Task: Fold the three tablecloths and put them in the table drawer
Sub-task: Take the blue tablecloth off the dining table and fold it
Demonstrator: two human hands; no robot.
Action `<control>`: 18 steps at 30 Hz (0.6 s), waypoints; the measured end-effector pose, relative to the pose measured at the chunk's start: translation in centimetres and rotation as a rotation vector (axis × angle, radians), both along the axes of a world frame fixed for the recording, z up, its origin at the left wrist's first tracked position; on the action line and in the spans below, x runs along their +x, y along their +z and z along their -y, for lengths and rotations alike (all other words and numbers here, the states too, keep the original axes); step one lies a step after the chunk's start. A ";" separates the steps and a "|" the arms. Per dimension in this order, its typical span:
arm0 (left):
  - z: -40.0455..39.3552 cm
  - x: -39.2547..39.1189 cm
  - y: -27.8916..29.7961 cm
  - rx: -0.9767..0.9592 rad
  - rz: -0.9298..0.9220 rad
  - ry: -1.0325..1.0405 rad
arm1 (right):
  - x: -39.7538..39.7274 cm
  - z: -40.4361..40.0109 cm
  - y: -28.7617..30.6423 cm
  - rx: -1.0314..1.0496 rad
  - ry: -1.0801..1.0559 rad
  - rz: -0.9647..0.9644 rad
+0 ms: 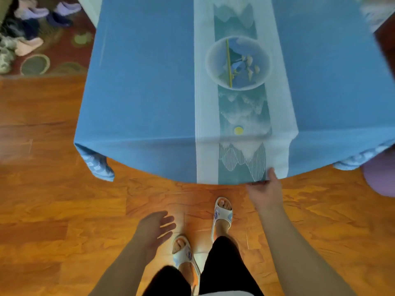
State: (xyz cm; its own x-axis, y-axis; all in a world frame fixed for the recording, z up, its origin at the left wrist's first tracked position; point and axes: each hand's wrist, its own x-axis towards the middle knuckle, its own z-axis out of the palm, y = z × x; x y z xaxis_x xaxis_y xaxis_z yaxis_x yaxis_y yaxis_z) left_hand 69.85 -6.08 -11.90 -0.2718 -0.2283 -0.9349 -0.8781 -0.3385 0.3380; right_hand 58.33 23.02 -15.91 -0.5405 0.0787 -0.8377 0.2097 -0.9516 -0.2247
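Tablecloth [145,82] drapes the surface, filling the upper frame; shoes [32,22] lie upper left. My right hand [266,189] pinches its hem at lower centre; my left hand [155,229] hangs relaxed below.

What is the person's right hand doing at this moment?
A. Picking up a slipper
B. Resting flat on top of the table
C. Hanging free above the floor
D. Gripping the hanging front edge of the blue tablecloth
D: the right hand pinches the lower hem of the blue tablecloth, thumb on top, while the left hand hangs open above the floor.
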 end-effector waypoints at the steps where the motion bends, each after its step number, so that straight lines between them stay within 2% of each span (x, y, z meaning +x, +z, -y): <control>1: -0.1 0.4 0.1 0.035 -0.040 0.035 | 1.1 0.3 2.0 0.022 0.012 -0.049; 4: -0.7 1.1 0.4 0.237 -0.142 0.183 | 3.1 -0.5 6.1 0.150 -0.005 -0.143; 7: -1.5 0.9 1.8 0.452 -0.197 0.361 | 3.8 -1.5 10.1 0.204 -0.019 -0.113; 9: -2.1 -0.3 2.6 0.594 -0.285 0.567 | 3.5 -2.0 12.3 0.240 0.002 -0.113; 11: -2.3 -1.7 3.7 0.705 -0.456 0.837 | 3.2 -2.4 14.0 0.258 0.013 -0.120; 13: -1.7 -2.6 4.7 0.724 -0.640 1.053 | 3.3 -2.6 15.2 0.264 0.024 -0.124; 15: 0.3 -3.1 5.6 0.680 -0.740 1.193 | 3.5 -2.7 16.3 0.274 0.060 -0.089; 18: 4.0 -3.4 7.0 0.484 -0.748 1.150 | 3.8 -3.4 16.4 0.266 0.097 -0.039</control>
